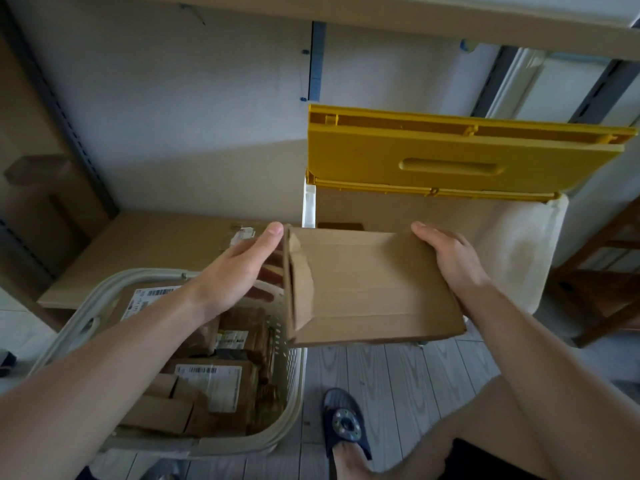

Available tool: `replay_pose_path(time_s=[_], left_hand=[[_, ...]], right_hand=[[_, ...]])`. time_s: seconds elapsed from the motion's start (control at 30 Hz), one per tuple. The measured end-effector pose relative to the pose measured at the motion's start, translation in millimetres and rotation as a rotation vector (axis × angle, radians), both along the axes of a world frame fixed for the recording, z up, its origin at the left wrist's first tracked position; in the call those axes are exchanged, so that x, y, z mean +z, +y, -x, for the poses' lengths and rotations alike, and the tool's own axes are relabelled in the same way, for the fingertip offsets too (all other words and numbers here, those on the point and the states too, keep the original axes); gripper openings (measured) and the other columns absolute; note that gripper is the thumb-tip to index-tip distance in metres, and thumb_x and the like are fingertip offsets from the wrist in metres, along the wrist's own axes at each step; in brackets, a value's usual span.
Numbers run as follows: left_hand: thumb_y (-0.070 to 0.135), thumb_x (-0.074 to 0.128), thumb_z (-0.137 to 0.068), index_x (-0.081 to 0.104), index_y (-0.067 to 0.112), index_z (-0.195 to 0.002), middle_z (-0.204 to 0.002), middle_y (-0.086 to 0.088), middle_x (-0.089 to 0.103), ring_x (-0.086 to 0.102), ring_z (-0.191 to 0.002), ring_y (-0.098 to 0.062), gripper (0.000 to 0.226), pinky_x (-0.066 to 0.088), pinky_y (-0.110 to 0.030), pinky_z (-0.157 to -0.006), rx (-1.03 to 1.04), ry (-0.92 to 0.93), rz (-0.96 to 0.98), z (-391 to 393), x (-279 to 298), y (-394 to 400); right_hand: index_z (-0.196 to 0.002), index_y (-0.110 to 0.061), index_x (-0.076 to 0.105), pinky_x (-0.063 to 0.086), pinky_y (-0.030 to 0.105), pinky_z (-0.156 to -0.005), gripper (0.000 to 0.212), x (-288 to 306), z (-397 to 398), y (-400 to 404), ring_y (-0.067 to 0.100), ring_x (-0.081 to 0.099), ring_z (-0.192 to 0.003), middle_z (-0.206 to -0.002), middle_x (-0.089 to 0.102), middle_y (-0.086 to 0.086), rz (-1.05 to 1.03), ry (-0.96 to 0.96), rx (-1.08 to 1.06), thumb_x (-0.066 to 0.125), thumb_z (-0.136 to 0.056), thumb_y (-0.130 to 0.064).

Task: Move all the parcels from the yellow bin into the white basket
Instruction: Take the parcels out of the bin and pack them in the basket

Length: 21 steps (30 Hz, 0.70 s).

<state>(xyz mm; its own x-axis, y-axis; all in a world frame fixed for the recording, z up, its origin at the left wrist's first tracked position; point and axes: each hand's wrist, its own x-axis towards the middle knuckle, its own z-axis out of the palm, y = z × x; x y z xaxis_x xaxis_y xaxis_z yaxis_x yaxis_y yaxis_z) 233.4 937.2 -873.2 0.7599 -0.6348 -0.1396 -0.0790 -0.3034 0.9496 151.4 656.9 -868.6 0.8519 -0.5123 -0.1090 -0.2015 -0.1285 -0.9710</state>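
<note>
Above white basket (291, 393): both hands gripping cardboard parcel (374, 289).

A pale grey wall (194, 109) fills the back, in dim, even light. A dark metal shelf upright (69, 133) slants down the left side, and a blue-grey bracket (317, 60) is fixed to the wall in the middle. A low beige shelf (149, 244) runs along the foot of the wall. The floor (391, 382) is light wood-look planks. A brown wooden stool (602, 289) stands at the right edge.
</note>
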Motion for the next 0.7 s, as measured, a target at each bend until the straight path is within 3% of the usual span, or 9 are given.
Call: replay_pose_path(time_s=[0.13, 0.23, 0.27, 0.33, 0.4, 0.43, 0.57, 0.7], left_hand=[[0.059, 0.034, -0.1, 0.061, 0.025, -0.061, -0.054, 0.003, 0.055, 0.057, -0.051, -0.009, 0.059, 0.044, -0.023, -0.065, 0.041, -0.027, 0.142, -7, -1, 24], [0.045, 0.05, -0.104, 0.064, -0.005, -0.091, -0.078, -0.011, 0.063, 0.064, -0.072, -0.026, 0.053, 0.043, -0.035, -0.073, 0.33, -0.113, 0.135, -24, -8, 46], [0.044, 0.052, -0.103, 0.064, -0.005, -0.099, -0.089, -0.013, 0.064, 0.065, -0.082, -0.03, 0.051, 0.044, -0.039, -0.078, 0.412, -0.135, 0.125, -29, -8, 53], [0.049, 0.054, -0.102, 0.068, 0.009, -0.102, -0.095, -0.01, 0.067, 0.068, -0.095, -0.032, 0.042, 0.048, -0.044, -0.086, 0.534, -0.14, 0.143, -35, -2, 67], [0.051, 0.052, -0.103, 0.07, 0.024, -0.107, -0.101, 0.002, 0.07, 0.066, -0.105, -0.026, 0.033, 0.049, -0.046, -0.098, 0.622, -0.177, 0.177, -39, 2, 84], [0.049, 0.051, -0.104, 0.069, 0.028, -0.111, -0.104, 0.008, 0.069, 0.064, -0.108, -0.022, 0.029, 0.048, -0.045, -0.101, 0.679, -0.2, 0.199, -42, 3, 93], [0.048, 0.047, -0.106, 0.064, 0.032, -0.099, -0.096, 0.009, 0.065, 0.062, -0.104, -0.023, 0.024, 0.05, -0.04, -0.09, 1.004, -0.162, 0.282, -49, -2, 125], [0.05, 0.045, -0.106, 0.058, 0.033, -0.102, -0.097, 0.01, 0.059, 0.057, -0.095, -0.018, 0.022, 0.045, -0.039, -0.084, 1.115, -0.077, 0.293, -58, -8, 148]], right_hand=[[-0.095, 0.0, 0.071, 0.05, 0.019, -0.05, 0.031, 3, -15, 41, 0.011, 0.064, -0.059, -0.072, 0.065, 0.005, -0.041, -0.068, 0.066, 0.057, -0.104, -0.025], [-0.104, 0.013, 0.062, 0.052, 0.033, -0.068, 0.043, 9, -31, 72, 0.019, 0.062, -0.07, -0.079, 0.061, 0.011, -0.038, -0.121, 0.127, 0.057, -0.104, -0.03], [-0.105, 0.013, 0.061, 0.052, 0.036, -0.074, 0.045, 11, -37, 82, 0.018, 0.063, -0.072, -0.078, 0.063, 0.008, -0.029, -0.133, 0.15, 0.055, -0.104, -0.032], [-0.105, 0.002, 0.068, 0.053, 0.038, -0.086, 0.045, 17, -49, 104, 0.012, 0.069, -0.08, -0.082, 0.072, -0.002, -0.04, -0.151, 0.2, 0.054, -0.103, -0.041], [-0.115, -0.018, 0.074, 0.049, 0.046, -0.107, 0.056, 19, -62, 127, 0.015, 0.069, -0.111, -0.115, 0.074, -0.004, -0.066, -0.134, 0.234, 0.063, -0.087, -0.065], [-0.119, -0.025, 0.073, 0.048, 0.051, -0.109, 0.061, 18, -69, 137, 0.018, 0.065, -0.12, -0.126, 0.07, -0.002, -0.089, -0.127, 0.266, 0.065, -0.08, -0.072], [-0.116, -0.026, 0.067, 0.059, 0.041, -0.097, 0.029, 13, -94, 175, 0.017, 0.071, -0.108, -0.113, 0.075, -0.002, -0.17, -0.088, 0.42, 0.05, -0.105, -0.047], [-0.111, -0.031, 0.065, 0.053, 0.05, -0.104, 0.028, 3, -119, 205, 0.021, 0.068, -0.112, -0.116, 0.072, -0.001, -0.167, -0.063, 0.446, 0.046, -0.106, -0.051]])
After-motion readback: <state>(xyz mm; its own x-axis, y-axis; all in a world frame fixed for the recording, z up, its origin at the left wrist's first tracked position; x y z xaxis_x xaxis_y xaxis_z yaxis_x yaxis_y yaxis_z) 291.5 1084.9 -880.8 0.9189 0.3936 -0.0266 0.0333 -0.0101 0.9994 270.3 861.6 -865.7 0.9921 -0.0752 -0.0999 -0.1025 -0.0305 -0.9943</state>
